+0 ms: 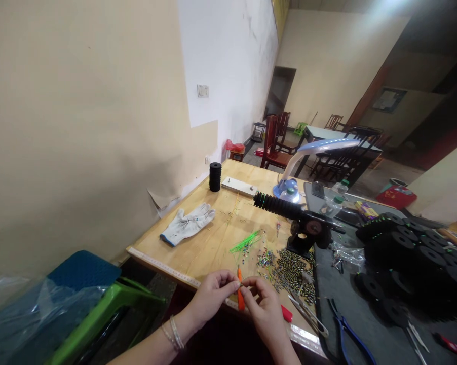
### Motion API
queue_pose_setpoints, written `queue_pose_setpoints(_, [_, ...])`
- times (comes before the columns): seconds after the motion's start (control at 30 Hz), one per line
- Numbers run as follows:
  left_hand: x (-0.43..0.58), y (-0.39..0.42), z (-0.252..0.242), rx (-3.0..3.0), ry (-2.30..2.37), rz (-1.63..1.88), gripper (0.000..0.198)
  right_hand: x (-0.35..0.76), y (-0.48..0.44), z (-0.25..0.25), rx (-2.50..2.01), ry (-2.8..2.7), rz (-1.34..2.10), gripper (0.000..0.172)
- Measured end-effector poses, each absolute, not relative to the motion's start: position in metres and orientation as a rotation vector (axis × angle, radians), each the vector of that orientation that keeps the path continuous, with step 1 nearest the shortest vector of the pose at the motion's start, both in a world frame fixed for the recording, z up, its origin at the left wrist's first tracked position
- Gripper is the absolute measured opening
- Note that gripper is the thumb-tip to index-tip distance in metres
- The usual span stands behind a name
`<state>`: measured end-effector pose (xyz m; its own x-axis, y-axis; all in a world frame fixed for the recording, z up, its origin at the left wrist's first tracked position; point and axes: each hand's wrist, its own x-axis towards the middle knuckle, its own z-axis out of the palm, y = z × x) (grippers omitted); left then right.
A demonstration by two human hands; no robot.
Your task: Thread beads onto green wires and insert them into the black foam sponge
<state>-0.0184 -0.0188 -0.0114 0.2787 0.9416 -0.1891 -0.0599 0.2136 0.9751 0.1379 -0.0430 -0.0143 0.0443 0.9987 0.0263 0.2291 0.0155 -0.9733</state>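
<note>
Left hand (212,298): pinched on the orange piece (240,301) — best held steady.
Right hand (265,310): fingertips pressed at its tip; beads (294,271) seen at one o'clock.

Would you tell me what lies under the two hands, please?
The left hand and right hand pinch an orange tool over the front edge of the wooden table; a red piece shows alongside. Anything beneath the palms is hidden.
</note>
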Motion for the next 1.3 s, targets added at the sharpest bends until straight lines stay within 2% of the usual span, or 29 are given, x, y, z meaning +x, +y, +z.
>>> queue_pose_setpoints(0.3, [-0.027, -0.022, -0.009, 1.286, 1.103, 0.888, 0.029, 0.134, -0.042, -0.029, -1.383, -1.296, 1.152, 0.037])
queue_pose_setpoints(0.5, [-0.042, -0.018, -0.009, 1.173, 1.142, 0.996, 0.032, 0.134, -0.033, -0.032, -1.757, -1.771, 0.519, 0.011])
queue_pose_setpoints(0.63, [-0.046, -0.018, -0.009, 1.125, 1.134, 1.052, 0.032, 0.117, -0.031, -0.038, -1.986, -2.014, 0.229, 0.004])
queue_pose_setpoints(0.77, [-0.047, -0.018, -0.010, 1.048, 1.131, 1.072, 0.033, 0.116, -0.029, -0.044, -1.940, -1.939, 0.140, 0.005])
queue_pose_setpoints(0.83, [-0.046, -0.018, -0.011, 0.993, 1.120, 1.066, 0.035, 0.122, -0.028, -0.044, -1.851, -1.797, 0.243, 0.007])
queue_pose_setpoints(1.0, [-0.040, -0.019, -0.017, 0.921, 1.091, 1.022, 0.039, 0.135, -0.034, -0.039, -1.439, -1.397, 0.819, 0.018])
queue_pose_setpoints(1.17, [-0.035, -0.019, -0.016, 0.913, 1.087, 1.035, 0.040, 0.134, -0.050, -0.027, -1.410, -1.297, 0.998, 0.042])
queue_pose_setpoints(1.3, [-0.033, -0.021, -0.015, 0.898, 1.100, 1.030, 0.039, 0.126, -0.061, -0.025, -1.335, -1.286, 1.234, 0.042])
